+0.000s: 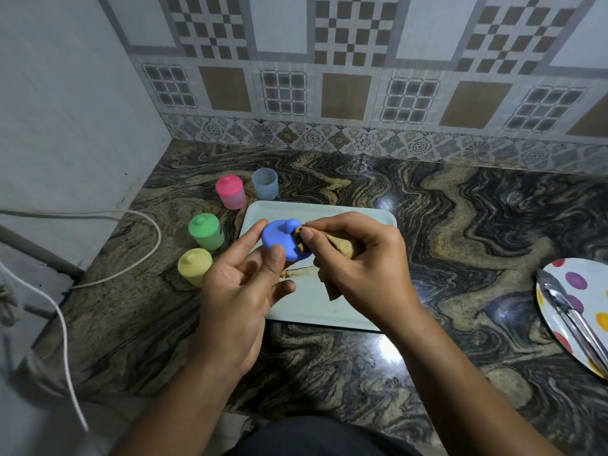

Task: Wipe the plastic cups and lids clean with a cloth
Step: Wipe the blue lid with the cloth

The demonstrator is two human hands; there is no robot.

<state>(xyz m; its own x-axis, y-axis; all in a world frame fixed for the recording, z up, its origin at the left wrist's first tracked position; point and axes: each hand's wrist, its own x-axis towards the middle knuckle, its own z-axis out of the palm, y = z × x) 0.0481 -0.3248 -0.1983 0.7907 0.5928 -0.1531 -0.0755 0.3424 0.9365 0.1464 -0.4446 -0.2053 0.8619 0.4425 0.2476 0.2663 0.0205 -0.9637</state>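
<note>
Head view: left hand (240, 284) grips the blue lid (279, 238) at its fingertips; right hand (358, 261) pinches a cloth (342, 248) against the lid's knob, above the tray (329, 311).

Left of the tray (329, 312) four lidded or open cups crowd the surface: the pink cup (230, 192) and pale blue cup (265, 183) off its far-left corner, the green cup (206, 231) and yellow cup (194, 266) along its left edge, with a white cable (144, 225) looping just beyond them. To the right, a broad stretch of surface (460, 245) lies open as far as the spotted plate (579, 281), which carries metal tongs (572, 319).
</note>
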